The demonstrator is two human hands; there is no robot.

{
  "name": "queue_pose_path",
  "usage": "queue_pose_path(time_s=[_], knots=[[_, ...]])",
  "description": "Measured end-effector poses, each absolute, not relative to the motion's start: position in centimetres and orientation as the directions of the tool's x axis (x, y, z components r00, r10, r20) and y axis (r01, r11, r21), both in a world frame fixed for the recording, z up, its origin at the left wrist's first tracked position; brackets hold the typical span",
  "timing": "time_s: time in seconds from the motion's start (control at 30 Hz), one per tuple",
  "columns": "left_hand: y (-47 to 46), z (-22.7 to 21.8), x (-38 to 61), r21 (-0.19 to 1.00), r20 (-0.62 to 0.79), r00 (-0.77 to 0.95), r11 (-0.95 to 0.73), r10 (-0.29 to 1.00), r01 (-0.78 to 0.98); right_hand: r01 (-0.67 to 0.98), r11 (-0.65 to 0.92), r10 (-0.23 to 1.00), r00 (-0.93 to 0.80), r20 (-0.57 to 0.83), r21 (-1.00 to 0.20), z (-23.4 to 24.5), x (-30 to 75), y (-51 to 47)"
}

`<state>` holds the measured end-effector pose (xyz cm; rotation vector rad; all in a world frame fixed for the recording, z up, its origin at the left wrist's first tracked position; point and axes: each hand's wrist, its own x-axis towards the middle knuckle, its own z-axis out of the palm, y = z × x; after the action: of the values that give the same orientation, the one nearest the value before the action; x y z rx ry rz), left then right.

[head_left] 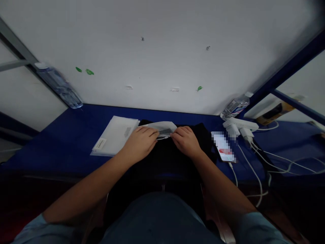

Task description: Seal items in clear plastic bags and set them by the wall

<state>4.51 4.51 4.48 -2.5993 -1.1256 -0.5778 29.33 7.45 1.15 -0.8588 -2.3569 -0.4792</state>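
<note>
The fingers of the left hand (142,140) and right hand (186,140) pinch opposite ends of a white, translucent plastic pouch (166,125), positioned above a black cloth (204,137) on the blue, flat desk (68,135). White, rectangular plastic packets (115,135) lie beside the cloth's left edge.

Dim, grey light sinks to near-black below the hands (141,144). Right of them, the phone screen (223,147) glows, pixelated. Wide-angle distortion stretches the edges.
</note>
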Motion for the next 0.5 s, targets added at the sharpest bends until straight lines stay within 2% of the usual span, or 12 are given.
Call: queue_pose_path(time_s=[0.17, 0.33, 0.5], knots=[[4.5, 3.5, 6.5, -0.152, 0.397, 0.678, -0.684, 0.619, 0.714, 0.654, 0.741, 0.442, -0.644, 0.625, 0.15, 0.8, 29.3, 7.2], [4.8, 1.6, 6.4, -0.217, 0.468, 0.696, -0.692, 0.545, 0.688, 0.64, 0.76, 0.465, -0.656, 0.595, 0.111, 0.4, 29.6, 7.1], [5.0, 1.1, 6.4, -0.19, 0.534, 0.685, -0.719, 0.495, 0.668, 0.599, 0.796, 0.447, -0.683, 0.578, 0.092, 0.6, 29.2, 7.1]])
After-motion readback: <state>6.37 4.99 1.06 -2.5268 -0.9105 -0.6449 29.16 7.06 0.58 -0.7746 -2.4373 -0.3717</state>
